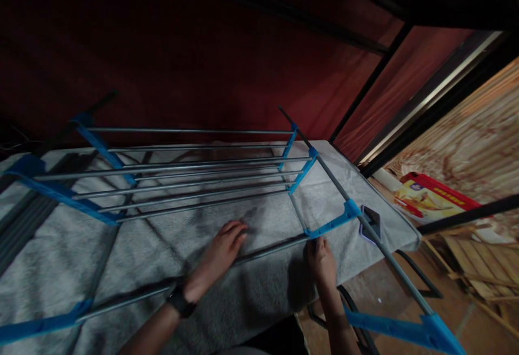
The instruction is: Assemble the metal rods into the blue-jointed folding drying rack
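Observation:
A rack frame of grey metal rods and blue plastic brackets stands over a grey cloth-covered table. My right hand (322, 260) is closed around the right end of the near metal rod (279, 247), just below a blue bracket (332, 226). That bracket joins the rod to a long slanting side tube (332, 176). My left hand (229, 241), with a dark watch (181, 301) on its wrist, hovers over the middle of the same rod. Its fingers are loosely stretched and seem to hold nothing. The left forearm hides part of the rod, which runs to another blue bracket (44, 325) at the left.
Several loose grey tubes (30, 220) lie on the table (263, 312) at the left. A phone (370, 224) rests near its right edge, behind the side tube. A red and yellow box (433, 198) and wooden slats (478, 263) are beyond. Red sheeting (203, 58) hangs behind.

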A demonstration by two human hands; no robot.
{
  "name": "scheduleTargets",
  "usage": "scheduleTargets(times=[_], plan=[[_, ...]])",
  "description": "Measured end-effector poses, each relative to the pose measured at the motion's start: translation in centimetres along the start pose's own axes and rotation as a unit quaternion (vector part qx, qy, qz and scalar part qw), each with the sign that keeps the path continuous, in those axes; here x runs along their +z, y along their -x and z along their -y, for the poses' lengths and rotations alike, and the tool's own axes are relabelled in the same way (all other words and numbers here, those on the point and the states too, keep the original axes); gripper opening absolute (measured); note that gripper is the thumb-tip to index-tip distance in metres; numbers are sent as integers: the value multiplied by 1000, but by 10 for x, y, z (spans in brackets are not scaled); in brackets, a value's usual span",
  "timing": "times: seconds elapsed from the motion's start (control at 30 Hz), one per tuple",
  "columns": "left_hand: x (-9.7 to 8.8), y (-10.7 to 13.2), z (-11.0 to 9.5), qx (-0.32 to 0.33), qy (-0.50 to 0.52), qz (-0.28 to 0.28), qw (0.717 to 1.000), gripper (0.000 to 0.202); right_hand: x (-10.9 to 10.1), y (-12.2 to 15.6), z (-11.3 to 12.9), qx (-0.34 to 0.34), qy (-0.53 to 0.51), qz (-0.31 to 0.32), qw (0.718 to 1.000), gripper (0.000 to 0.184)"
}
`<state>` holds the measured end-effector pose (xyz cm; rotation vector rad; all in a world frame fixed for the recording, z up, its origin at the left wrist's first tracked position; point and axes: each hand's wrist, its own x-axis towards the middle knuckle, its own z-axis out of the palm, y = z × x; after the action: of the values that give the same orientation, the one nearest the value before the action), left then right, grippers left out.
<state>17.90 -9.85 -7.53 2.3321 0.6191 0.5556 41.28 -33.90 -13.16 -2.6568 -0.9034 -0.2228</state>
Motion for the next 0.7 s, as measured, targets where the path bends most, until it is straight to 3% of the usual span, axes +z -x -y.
scheduleTargets(times=[0.23,0.37,0.53,0.7], plan=[[67,-118,-22,51,-105,86,989,53,3,5,-8,-28,1,-26,999,44],[91,-170,-31,66,-107,117,985,58,8,2,-21,-28,-6,-6,1000,42],[108,-213,-26,75,-88,175,978,59,6,4,-30,-20,-26,45,998,34],[120,-233,-16,41,-66,198,977,52,4,5,-24,15,-51,66,996,31]])
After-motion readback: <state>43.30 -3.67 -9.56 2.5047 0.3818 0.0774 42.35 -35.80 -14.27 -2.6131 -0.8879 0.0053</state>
